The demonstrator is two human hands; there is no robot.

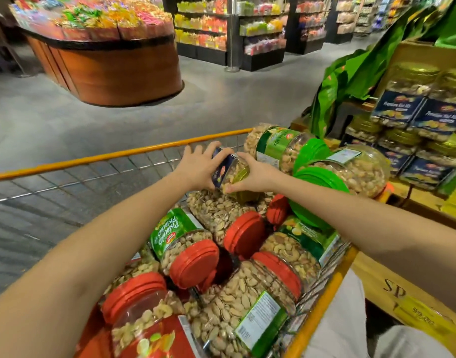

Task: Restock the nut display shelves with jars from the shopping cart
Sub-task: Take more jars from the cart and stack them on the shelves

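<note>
Task looks far from done. Cart (118,156) piled with jars, red-lid (193,262) and green-lid (281,148). Shelves (425,196) at right already carry blue-label stock. Blue jar (228,169) at cart's far end, tilted, over pile; resting or lifted, cannot tell. Left hand (195,167) fingers wrapped round body; right hand (255,174) fingers curled on gold-lid end. Nearly whole load left to shelve.

The jar (223,166) I hold wears a navy label and an olive-gold lid. In my orange-railed cart (144,150), red lids (193,262) and bright green lids (318,180) cap tan nuts (232,301); the pistachio label (170,232) is green with white lettering. The shelf jars (402,104) show navy labels, gold lids. The floor (66,120) is grey, the round stand (118,73) reddish-brown wood.
</note>
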